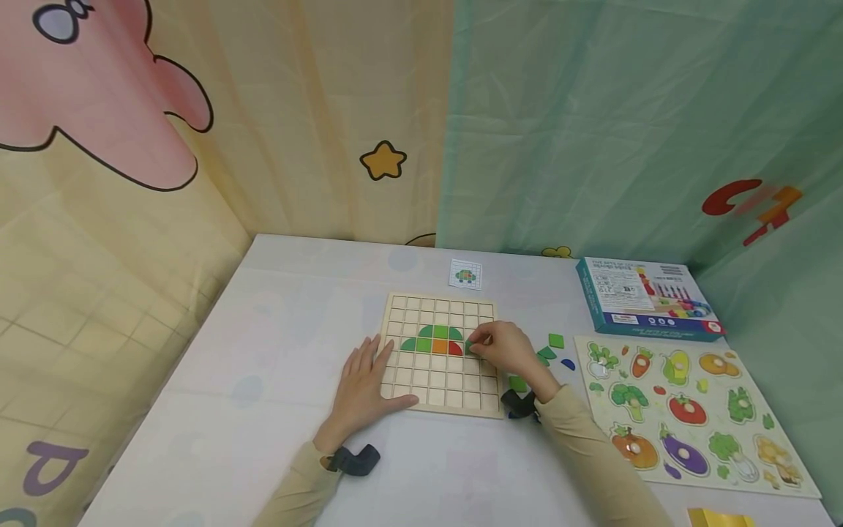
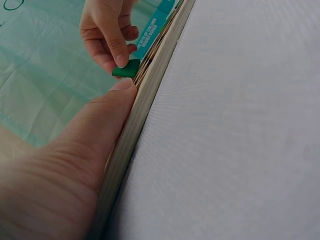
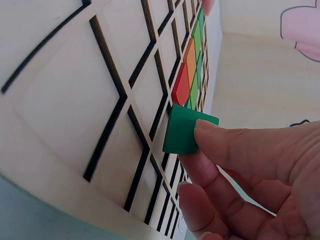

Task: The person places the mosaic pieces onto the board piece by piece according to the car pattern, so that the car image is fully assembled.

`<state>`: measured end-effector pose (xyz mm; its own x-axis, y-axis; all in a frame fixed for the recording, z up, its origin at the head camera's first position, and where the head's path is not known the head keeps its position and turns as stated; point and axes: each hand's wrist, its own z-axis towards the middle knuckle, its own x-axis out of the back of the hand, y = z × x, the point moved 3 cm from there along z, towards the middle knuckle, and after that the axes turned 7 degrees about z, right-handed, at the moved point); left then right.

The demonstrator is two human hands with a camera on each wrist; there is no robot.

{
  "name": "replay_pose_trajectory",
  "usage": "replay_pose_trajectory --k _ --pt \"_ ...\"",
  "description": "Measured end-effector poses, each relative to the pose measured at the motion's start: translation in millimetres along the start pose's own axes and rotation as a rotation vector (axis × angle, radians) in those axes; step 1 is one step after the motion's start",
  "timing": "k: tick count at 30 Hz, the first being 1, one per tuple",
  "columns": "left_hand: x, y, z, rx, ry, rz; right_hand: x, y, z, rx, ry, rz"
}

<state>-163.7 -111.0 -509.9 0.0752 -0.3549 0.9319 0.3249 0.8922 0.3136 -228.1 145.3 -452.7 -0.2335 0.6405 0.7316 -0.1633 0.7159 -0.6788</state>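
Nearest the head camera lay the person's two sleeved forearms, each with a dark strap at the wrist. The left hand [image 1: 366, 388] rested flat and relaxed on the near-left corner of the wooden grid board [image 1: 440, 355], fingers straight, its thumb pressed along the board's edge in the left wrist view. The right hand [image 1: 507, 351] pinched a small green tile [image 3: 182, 130] between thumb and fingertips, holding it tilted just above the board, beside the red piece [image 3: 180, 85] at the right end of the coloured row [image 1: 432, 341]. That row of green, orange and red pieces formed a dome shape near the board's middle.

The step in hand appeared to be seating the green tile in the empty cell next to the red one. To do it well, the tile probably needed levelling so its edges ran parallel with the cell walls, then lowering straight down rather than sliding in from the side, which might nudge the red neighbour. The steadying left hand likely served best by keeping the board from shifting.

Loose green pieces [image 1: 552, 347] lay on the table [image 1: 263, 344] right of the board, with a small pattern card [image 1: 465, 274] beyond it, a boxed toy [image 1: 648, 298] and a vegetable puzzle [image 1: 691, 413] farther right.
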Motion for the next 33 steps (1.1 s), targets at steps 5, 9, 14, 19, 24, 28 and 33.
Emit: replay_pose_trajectory --k 5,9,14,19,24,28,33 --pt "-0.6 -0.2 0.3 0.003 -0.008 0.002 -1.5 0.0 0.3 -0.006 -0.005 -0.017" --pt "-0.2 -0.1 0.2 0.005 -0.007 -0.003 -1.7 0.3 0.4 -0.01 0.006 -0.024" --pt "-0.4 -0.1 -0.1 0.009 -0.011 0.0 -1.1 0.9 0.3 -0.002 0.029 -0.05" --pt "-0.7 -0.1 -0.1 0.01 -0.013 0.0 -1.3 0.6 0.7 -0.013 0.037 -0.061" --pt "-0.1 0.1 -0.2 0.009 -0.012 -0.002 -1.8 1.5 1.0 -0.024 0.04 -0.079" --pt "0.8 0.7 -0.2 0.01 -0.013 -0.003 -2.3 2.9 1.4 -0.036 0.043 -0.093" --pt "1.9 1.4 -0.3 0.009 -0.013 -0.008 -2.6 3.2 0.9 -0.048 0.04 -0.096"
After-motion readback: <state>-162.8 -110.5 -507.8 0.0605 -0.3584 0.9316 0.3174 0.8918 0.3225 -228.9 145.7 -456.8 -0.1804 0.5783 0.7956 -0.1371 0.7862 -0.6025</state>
